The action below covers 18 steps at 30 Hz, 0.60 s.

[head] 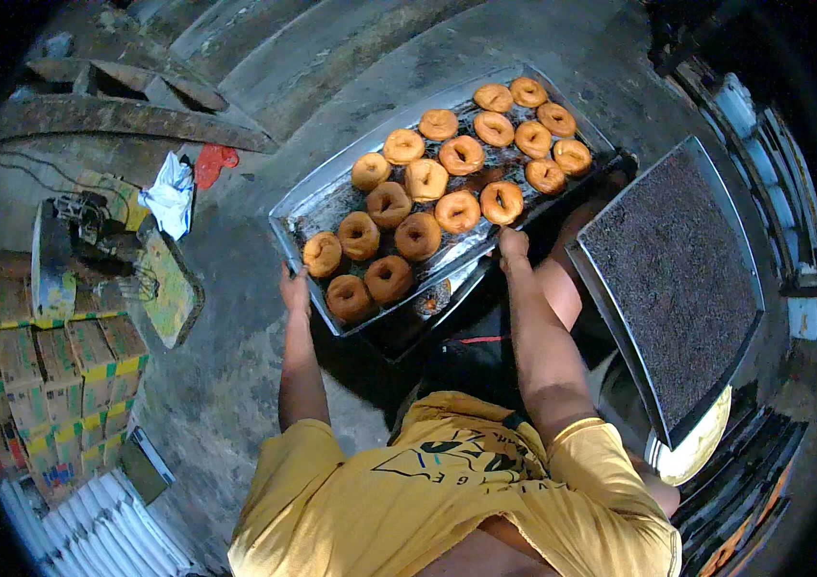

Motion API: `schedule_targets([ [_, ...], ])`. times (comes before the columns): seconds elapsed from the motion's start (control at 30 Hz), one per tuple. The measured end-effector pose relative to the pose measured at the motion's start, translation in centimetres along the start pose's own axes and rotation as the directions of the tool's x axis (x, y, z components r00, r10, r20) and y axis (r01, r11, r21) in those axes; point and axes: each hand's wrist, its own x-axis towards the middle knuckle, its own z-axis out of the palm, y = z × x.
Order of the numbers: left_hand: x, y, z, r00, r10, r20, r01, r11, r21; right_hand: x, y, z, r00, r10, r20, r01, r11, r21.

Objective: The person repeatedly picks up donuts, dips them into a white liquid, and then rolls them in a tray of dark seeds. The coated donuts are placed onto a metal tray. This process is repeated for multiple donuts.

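Note:
A large metal baking tray [397, 195] bearing many ring-shaped doughnuts [461, 155] lies tilted across the view before me. My left hand [295, 288] grips its left edge, close to the near left corner. Along the near side, my right hand [513, 247] holds the rim, below a doughnut with a dark centre hole. Under this tray, another dark tray [408, 339] shows in part, with a ring-shaped piece covered in dark bits [432, 297] on it. Both hands' fingertips are partly hidden by the upper tray.
To the right, a metal tray full of dark granules [675, 281] rests over a pale round container [697, 440]. Dark trays [740, 469] are stacked at the lower right. Cardboard boxes [55, 382], a machine [84, 245] and plastic bags [172, 195] are at the left; concrete ledges [293, 65] run behind.

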Motion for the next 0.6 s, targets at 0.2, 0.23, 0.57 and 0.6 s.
schedule_targets([
  [0.2,-7.2,-2.7,-2.1,0.845,-0.393,0.362,0.425,0.905,-0.009,2.5,2.2,3.2,0.999,-0.023,0.038,0.029,0.988,-0.149],
  [0.23,-7.4,-3.1,-2.4,0.827,-0.405,0.390,0.466,0.882,-0.072,2.7,2.5,3.6,1.000,-0.003,0.001,0.003,0.966,-0.259],
  [0.57,-5.5,-4.6,-6.1,0.792,-0.419,0.444,0.562,0.785,-0.262,0.1,1.1,6.7,0.991,0.134,0.010,-0.129,0.967,-0.219],
  [0.6,-5.4,-4.6,-6.4,0.806,-0.370,0.461,0.527,0.803,-0.277,-0.3,0.8,7.0,0.993,0.112,-0.025,-0.114,0.967,-0.227],
])
